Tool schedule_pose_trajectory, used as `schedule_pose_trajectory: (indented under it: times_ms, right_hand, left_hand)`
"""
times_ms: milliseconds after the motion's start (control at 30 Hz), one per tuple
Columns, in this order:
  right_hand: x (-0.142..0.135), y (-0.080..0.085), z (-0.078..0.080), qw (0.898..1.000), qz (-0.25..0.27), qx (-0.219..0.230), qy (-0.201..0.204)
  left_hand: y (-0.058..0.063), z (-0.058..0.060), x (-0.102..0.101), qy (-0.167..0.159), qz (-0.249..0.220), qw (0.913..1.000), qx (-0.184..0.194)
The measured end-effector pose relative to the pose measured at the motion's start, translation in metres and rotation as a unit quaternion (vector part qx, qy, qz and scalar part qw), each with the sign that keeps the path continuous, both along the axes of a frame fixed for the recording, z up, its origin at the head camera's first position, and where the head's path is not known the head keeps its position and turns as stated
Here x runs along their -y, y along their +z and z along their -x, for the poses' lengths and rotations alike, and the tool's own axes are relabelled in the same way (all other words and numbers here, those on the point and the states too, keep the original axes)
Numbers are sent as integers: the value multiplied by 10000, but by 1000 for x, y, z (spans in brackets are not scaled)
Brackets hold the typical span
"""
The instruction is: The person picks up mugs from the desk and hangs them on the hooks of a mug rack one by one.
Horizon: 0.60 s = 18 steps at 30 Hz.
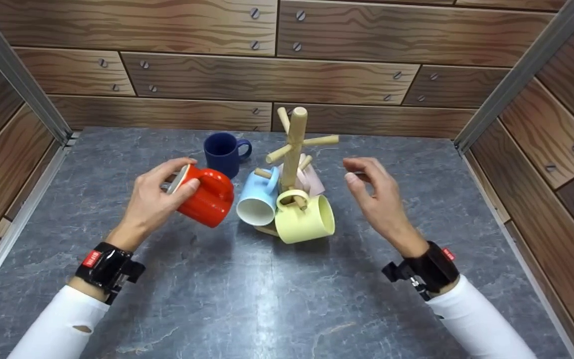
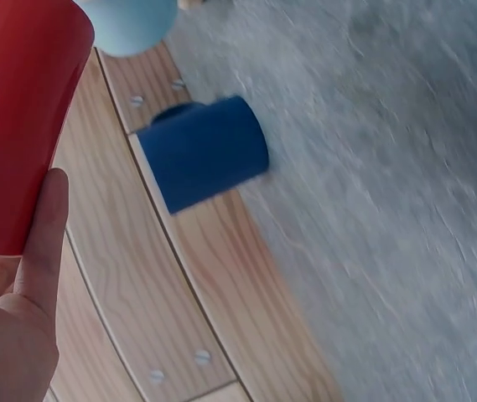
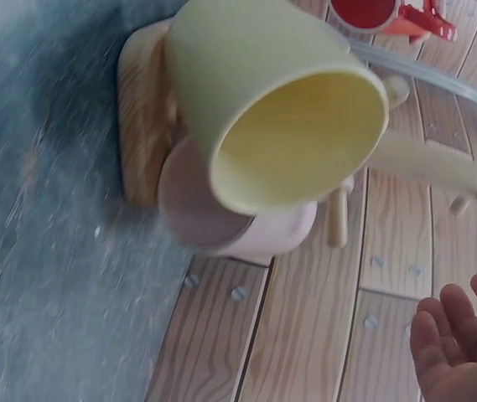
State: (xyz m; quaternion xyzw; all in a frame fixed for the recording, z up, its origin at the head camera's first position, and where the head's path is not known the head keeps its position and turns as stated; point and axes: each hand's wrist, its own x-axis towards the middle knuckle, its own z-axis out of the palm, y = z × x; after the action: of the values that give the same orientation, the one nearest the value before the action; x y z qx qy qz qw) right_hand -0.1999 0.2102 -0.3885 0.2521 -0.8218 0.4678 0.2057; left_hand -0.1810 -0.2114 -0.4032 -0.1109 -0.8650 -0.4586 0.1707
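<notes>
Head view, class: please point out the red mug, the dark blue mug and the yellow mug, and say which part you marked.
Red mug (image 1: 205,207): head view, outer side wall.
Dark blue mug (image 1: 222,161): head view, outer wall below the rim.
Yellow mug (image 1: 300,222): head view, outer side wall.

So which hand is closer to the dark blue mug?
The left. The left hand, gripping the red mug, is just front-left of the dark blue mug; the right hand is farther off, across the wooden rack.
</notes>
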Motion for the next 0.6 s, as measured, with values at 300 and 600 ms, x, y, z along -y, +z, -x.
schedule_pose_trajectory:
  times_ms: [300,600]
  right_hand:
    - [26,4,-8,9970,85,-613,465]
    - [57,5,-16,9914,-160,-831,993]
  left_hand:
    - [3,-4,-20,-348,-299,9989,-46]
    - [3,-5,-36,-619,-328,9975,-106]
